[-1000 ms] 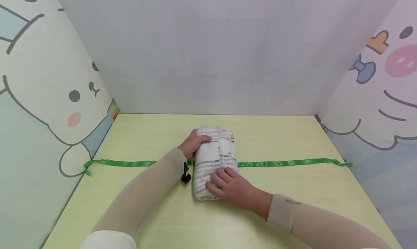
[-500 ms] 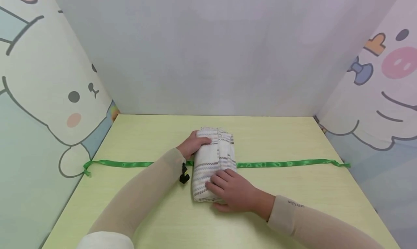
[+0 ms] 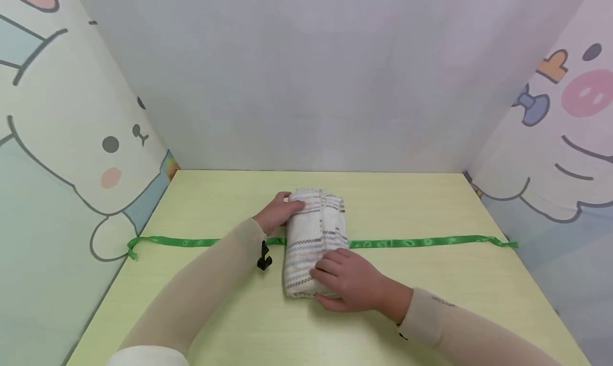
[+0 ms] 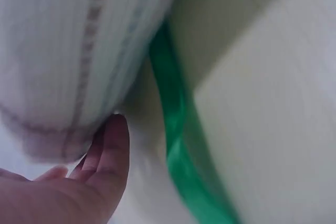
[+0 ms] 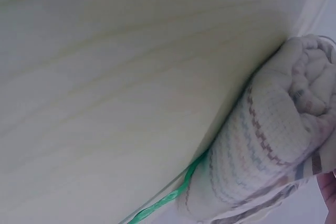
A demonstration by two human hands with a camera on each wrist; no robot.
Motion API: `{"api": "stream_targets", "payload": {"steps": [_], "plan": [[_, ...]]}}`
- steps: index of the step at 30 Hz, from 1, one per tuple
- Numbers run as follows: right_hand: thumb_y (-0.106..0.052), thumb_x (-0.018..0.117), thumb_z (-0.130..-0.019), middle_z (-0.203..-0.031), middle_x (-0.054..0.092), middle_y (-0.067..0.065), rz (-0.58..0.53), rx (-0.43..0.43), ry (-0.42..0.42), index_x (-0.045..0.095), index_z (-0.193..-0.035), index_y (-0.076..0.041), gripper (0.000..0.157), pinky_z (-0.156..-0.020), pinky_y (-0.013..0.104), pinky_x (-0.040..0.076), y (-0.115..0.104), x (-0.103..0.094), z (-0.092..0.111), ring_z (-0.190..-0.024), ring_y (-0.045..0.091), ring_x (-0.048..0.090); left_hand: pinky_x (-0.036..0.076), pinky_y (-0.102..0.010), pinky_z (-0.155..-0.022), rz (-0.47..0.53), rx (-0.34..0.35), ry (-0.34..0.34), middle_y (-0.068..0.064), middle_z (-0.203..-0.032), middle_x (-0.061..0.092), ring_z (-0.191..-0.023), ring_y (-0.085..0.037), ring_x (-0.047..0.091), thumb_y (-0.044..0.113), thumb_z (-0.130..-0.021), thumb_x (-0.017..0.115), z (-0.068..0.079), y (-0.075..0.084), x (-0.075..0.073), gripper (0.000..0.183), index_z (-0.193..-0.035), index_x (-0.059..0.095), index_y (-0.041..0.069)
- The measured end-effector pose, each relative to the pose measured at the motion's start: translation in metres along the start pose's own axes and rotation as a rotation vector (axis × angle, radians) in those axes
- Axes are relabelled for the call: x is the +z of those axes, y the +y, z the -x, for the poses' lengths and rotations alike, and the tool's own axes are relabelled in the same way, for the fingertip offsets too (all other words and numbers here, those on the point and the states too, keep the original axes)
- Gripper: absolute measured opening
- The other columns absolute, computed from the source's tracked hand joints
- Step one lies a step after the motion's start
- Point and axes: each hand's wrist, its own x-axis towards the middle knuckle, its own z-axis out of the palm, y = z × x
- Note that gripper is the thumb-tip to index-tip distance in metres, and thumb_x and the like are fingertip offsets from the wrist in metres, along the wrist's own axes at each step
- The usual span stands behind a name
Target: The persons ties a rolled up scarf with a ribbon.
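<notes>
A white towel (image 3: 305,233) with blue, grey and brown patterned stripes lies rolled into a thick bundle in the middle of the table. At its far left edge is my left hand (image 3: 278,213), thumb on top and fingers down along the side. The left wrist view has those fingers (image 4: 111,145) fairly straight, their tips against the towel's lower side. My right hand (image 3: 356,282) rests on the near right end, fingers lightly bent over the top, thumb apart by the near edge. The coiled end of the towel (image 5: 262,135) shows in the right wrist view.
A green ribbon (image 3: 182,242) runs across the pale wooden table (image 3: 258,323) and passes under the towel. A grey wall (image 3: 306,89) rises at the back, with cartoon-printed panels on both sides. A black clip (image 3: 264,257) hangs at my left wrist.
My left hand has shifted slightly left, its thumb covering less of the towel. My right hand has moved slightly right, and its thumb, hidden at first, now shows. The towel stays nearly in place.
</notes>
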Motion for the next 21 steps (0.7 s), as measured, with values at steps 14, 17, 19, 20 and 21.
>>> {"api": "stream_targets", "payload": {"steps": [14, 17, 19, 20, 21], "plan": [[-0.047, 0.063, -0.101, -0.106, 0.069, -0.002, -0.153, 0.505, -0.035, 0.072, -0.113, -0.013, 0.037, -0.084, 0.039, 0.056, 0.016, -0.01, 0.005, -0.098, 0.017, 0.064, 0.043, -0.055, -0.108, -0.41, 0.091, 0.139, -0.015, -0.156, 0.041, -0.135, -0.037, 0.05, 0.044, -0.102, 0.061, 0.051, -0.018, -0.028, 0.079, -0.163, 0.021, 0.015], [-0.041, 0.069, -0.099, -0.108, 0.069, -0.001, -0.208, 0.668, -0.032, 0.07, -0.115, -0.013, 0.033, -0.085, 0.041, 0.056, 0.017, -0.012, 0.005, -0.102, 0.018, 0.065, 0.043, -0.054, -0.109, -0.581, 0.149, 0.187, -0.015, -0.157, 0.04, -0.139, -0.035, 0.047, 0.04, -0.101, 0.062, 0.06, -0.025, -0.029, 0.078, -0.162, 0.023, 0.013], [-0.039, 0.07, -0.098, -0.111, 0.069, 0.0, -0.238, 0.75, -0.027, 0.07, -0.115, -0.012, 0.032, -0.087, 0.043, 0.056, 0.018, -0.013, 0.006, -0.105, 0.02, 0.065, 0.041, -0.053, -0.112, -0.693, 0.197, 0.218, -0.015, -0.158, 0.04, -0.142, -0.034, 0.044, 0.037, -0.1, 0.063, 0.063, -0.03, -0.029, 0.076, -0.161, 0.026, 0.012], [-0.039, 0.07, -0.099, -0.113, 0.068, 0.0, -0.25, 0.786, -0.028, 0.07, -0.116, -0.011, 0.032, -0.089, 0.043, 0.056, 0.019, -0.013, 0.007, -0.107, 0.021, 0.065, 0.039, -0.052, -0.113, -0.744, 0.221, 0.233, -0.014, -0.158, 0.04, -0.143, -0.034, 0.043, 0.036, -0.1, 0.063, 0.064, -0.032, -0.029, 0.075, -0.161, 0.027, 0.011], [-0.038, 0.069, -0.099, -0.114, 0.068, 0.001, -0.263, 0.818, -0.031, 0.07, -0.117, -0.011, 0.033, -0.09, 0.044, 0.056, 0.02, -0.013, 0.008, -0.109, 0.022, 0.065, 0.038, -0.051, -0.114, -0.787, 0.244, 0.247, -0.014, -0.158, 0.04, -0.144, -0.033, 0.041, 0.036, -0.1, 0.063, 0.065, -0.035, -0.029, 0.074, -0.16, 0.029, 0.01]]}}
